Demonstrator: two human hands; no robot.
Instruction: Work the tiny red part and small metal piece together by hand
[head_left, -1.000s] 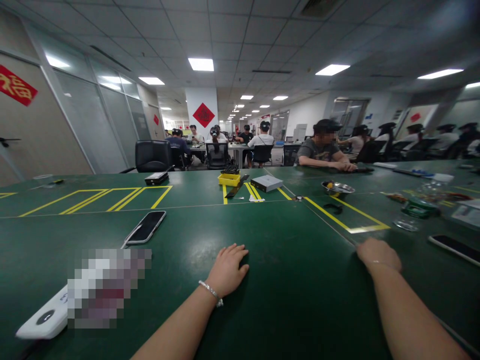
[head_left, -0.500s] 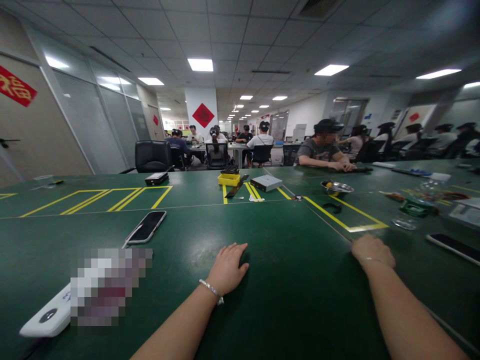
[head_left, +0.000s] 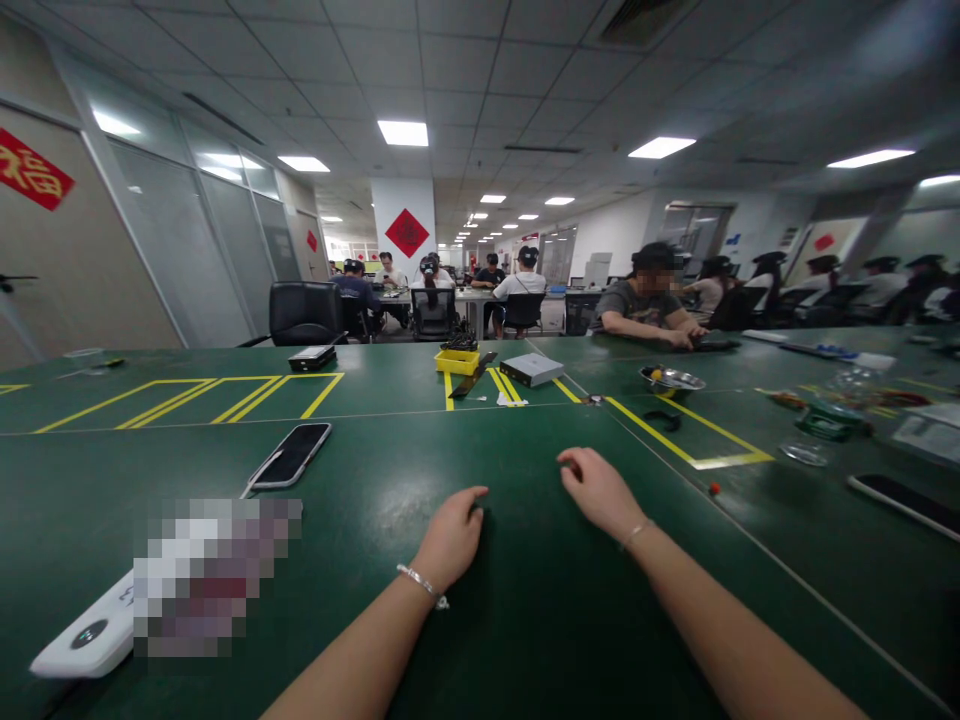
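Note:
My left hand (head_left: 450, 535) rests on the green table (head_left: 517, 620), its fingers loosely bent and the thumb apart from them, with nothing visible in it. A silver bracelet (head_left: 421, 584) circles that wrist. Across from it, my right hand (head_left: 600, 490) is over the table with its fingers loosely curled towards the left and a gap at the fingertips. I see nothing in that hand either. To its right, close to the table seam, lies a small orange-red ball (head_left: 714, 488). Neither hand touches the ball.
On the left lie a phone (head_left: 292, 455) and a white device (head_left: 90, 635), partly blurred out. Farther back are a yellow bin (head_left: 457, 361), a grey box (head_left: 532, 370) and a metal bowl (head_left: 679, 380). At right are a bottle (head_left: 829, 420) and another phone (head_left: 904, 502). A person (head_left: 649, 300) sits opposite.
My right hand has moved left from the table seam towards my left hand, and the orange-red ball now shows where it was. My left hand's fingers have drawn in a little.

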